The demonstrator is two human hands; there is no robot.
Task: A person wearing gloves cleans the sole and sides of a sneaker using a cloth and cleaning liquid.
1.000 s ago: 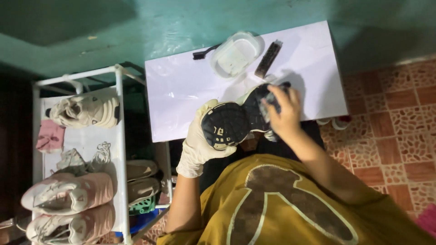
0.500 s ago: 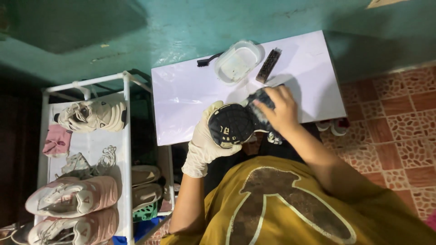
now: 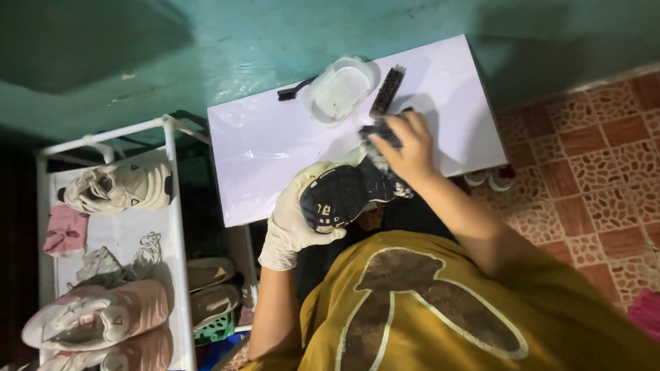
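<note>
The person is holding a dark shoe (image 3: 344, 196) sole-up just in front of the white bench (image 3: 275, 148), at its near edge. The left hand (image 3: 292, 223), in a pale glove, is cupping the heel end from below, its grip wrapped closed around the shoe. The right hand (image 3: 407, 148), bare, is bearing on the toe end, over the bench's near edge; its fingers are curled shut on something dark, probably a brush or cloth, though too little of it is showing to tell which.

On the bench's far side a clear plastic tub (image 3: 339, 89) is sitting, with a black-handled small brush (image 3: 294, 89) poking out to the left of it and a flat dark scrubbing brush (image 3: 387, 91) lying just right of it. Left of the bench a white rack (image 3: 172, 227) is carrying pale sneakers (image 3: 120, 187), pink ones and a pink cloth (image 3: 65, 230).

The shoe is looking light and easy to turn with one hand. Its rubber sole is likely stiff and grippy, the upper softer and liable to give under pressure. If it is wet it could be slippery, so the firm heel and the edges of the sole seem the safest places to take hold.
</note>
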